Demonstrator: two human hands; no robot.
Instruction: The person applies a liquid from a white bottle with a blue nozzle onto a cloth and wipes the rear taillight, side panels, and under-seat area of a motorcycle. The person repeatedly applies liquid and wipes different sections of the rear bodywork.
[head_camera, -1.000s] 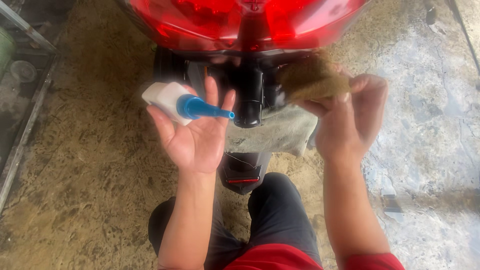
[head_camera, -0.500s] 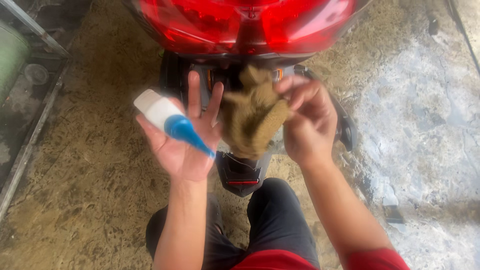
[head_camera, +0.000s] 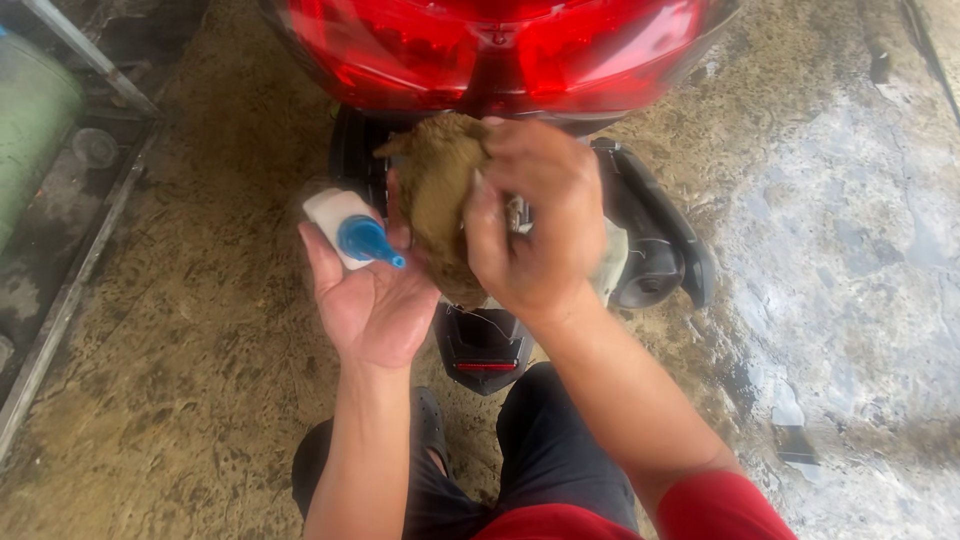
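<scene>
At the far nine o'clock edge a pale green drum (head_camera: 35, 130) stands behind a metal rail (head_camera: 75, 290) that runs down toward seven o'clock, on wet, sandy concrete floor (head_camera: 200, 400). Toward the centre, the left hand (head_camera: 372, 290) lies palm up with its fingers half curled, cradling a small white bottle (head_camera: 335, 218) with a blue nozzle (head_camera: 368, 242); the nozzle tip points toward four o'clock, across the palm. Just beside it at three o'clock, the right hand (head_camera: 535, 230) is clamped around a crumpled brown rag (head_camera: 438, 200), fingers wrapped over it, the rag touching the left hand's fingertips. Both hands hover just below the red tail light (head_camera: 500, 50) of a scooter at twelve o'clock, in front of its black rear mudguard (head_camera: 655, 250). A small red reflector (head_camera: 485, 367) shows beneath the hands at six o'clock. The person's dark trousers (head_camera: 540, 450) and a red sleeve (head_camera: 720, 505) fill the lower edge, and the floor turns grey and wet toward three o'clock.
</scene>
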